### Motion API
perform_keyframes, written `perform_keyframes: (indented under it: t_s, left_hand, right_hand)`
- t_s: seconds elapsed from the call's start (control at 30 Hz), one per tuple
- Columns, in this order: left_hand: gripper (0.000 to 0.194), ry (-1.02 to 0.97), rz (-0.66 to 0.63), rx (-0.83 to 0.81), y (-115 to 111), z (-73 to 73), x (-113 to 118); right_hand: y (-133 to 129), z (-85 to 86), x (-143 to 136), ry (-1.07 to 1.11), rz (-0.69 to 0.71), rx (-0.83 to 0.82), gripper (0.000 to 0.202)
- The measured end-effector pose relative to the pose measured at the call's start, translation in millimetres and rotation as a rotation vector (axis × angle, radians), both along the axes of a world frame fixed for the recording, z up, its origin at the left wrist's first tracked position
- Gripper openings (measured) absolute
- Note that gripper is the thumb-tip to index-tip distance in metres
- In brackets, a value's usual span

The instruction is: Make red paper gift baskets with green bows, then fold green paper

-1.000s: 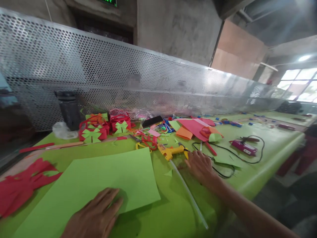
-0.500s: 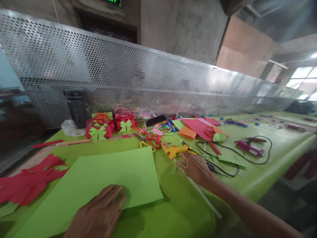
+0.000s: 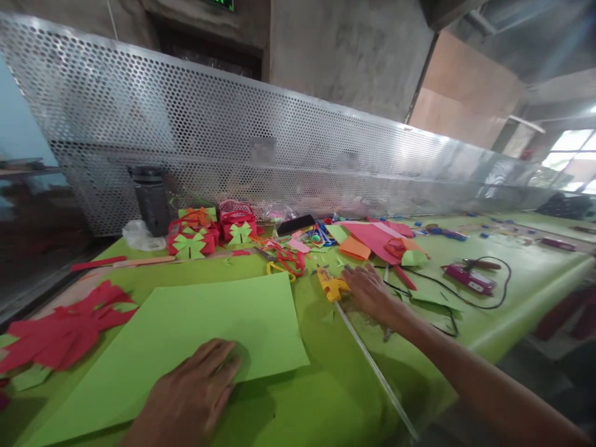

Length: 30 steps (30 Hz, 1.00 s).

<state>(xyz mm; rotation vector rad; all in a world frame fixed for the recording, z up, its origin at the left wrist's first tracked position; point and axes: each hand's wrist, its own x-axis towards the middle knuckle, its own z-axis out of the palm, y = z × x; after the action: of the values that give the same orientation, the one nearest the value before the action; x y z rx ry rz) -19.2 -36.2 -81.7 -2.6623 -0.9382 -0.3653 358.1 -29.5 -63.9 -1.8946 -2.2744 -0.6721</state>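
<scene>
My left hand (image 3: 190, 394) lies flat with its fingers out on a large green sheet of paper (image 3: 223, 323). My right hand (image 3: 370, 292) is closed over the handle end of a yellow hot glue gun (image 3: 333, 285), partly hiding it. A long clear glue stick (image 3: 375, 366) runs from the back of the gun toward the table's near edge. Just left of the gun lie scissors with yellow handles (image 3: 280, 270) among red paper strips. Beyond the right hand, the black cord (image 3: 447, 332) loops over the table.
Red paper cut-outs (image 3: 69, 329) lie at left. Red baskets with green bows (image 3: 190, 245), a dark bottle (image 3: 151, 202) and a phone (image 3: 296, 225) stand or lie along the perforated metal screen (image 3: 209, 124). Coloured paper (image 3: 372, 239) and a magenta power strip (image 3: 469, 279) are at right.
My right hand has moved up onto the glue gun's handle. The gun and its glue stick have shifted and turned slightly. My left hand stays on the green paper.
</scene>
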Motion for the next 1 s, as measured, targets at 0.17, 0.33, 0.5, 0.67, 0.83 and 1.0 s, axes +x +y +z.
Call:
perform_keyframes:
  t_s: [0.17, 0.33, 0.5, 0.67, 0.83, 1.0]
  left_hand:
    - [0.029, -0.014, 0.036, -0.093, -0.4, 2.6, 0.9]
    - [0.031, -0.016, 0.064, -0.156, -2.9, 6.9, 3.8]
    - [0.028, -0.067, 0.066, -0.131, -7.3, 9.7, 3.7]
    - [0.029, -0.029, 0.070, -0.103, -8.7, 7.8, -1.1]
    - [0.029, -0.041, 0.055, -0.052, -1.4, -9.6, -8.1]
    - [0.028, -0.079, 0.054, -0.013, 5.6, -24.7, -14.7]
  right_hand:
    - [-32.5, 5.4, 27.4, -0.050, 0.069, 0.081, 0.038]
    - [-48.9, 11.9, 37.0, -0.073, 0.110, 0.095, 0.028]
    - [-55.8, 10.9, 33.0, -0.093, 0.111, 0.075, 0.029]
    - [-55.6, -3.9, 33.4, -0.075, -0.028, 0.057, 0.024]
    - [-50.1, -21.5, 41.7, -0.070, -0.096, 0.073, 0.033]
    - [-28.9, -6.4, 59.8, -0.037, -0.143, 0.039, 0.030]
